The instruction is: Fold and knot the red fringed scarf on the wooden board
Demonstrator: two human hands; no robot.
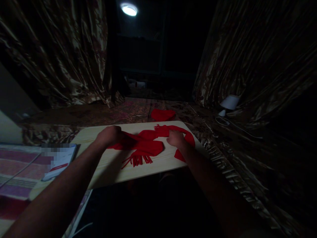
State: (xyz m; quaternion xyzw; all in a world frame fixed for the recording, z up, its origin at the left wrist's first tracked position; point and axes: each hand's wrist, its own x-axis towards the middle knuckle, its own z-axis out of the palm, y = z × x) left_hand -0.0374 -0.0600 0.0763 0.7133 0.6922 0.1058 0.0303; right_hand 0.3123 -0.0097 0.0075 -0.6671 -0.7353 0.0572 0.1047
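A red scarf (146,143) with fringed ends lies loosely folded and curved across a pale wooden board-like tabletop (119,175). My left hand (111,136) is closed on the scarf's left part, slightly above the surface. Toward the right, my right hand (176,138) has its fingers closed on the scarf near the other fringe; its fingertips are partly hidden. One fringe hangs toward me, and the scarf's right portion bends around behind my right wrist. Just past the far edge sits a soft red knitted-looking item (162,114), perhaps a hat.
Left of the tabletop, a notebook or booklet (59,162) rests near a striped cloth (17,168). A small white lamp (229,102) with its cord stands at the right on a patterned cover (133,110). Shiny curtains (81,66) hang on both sides of a dark window.
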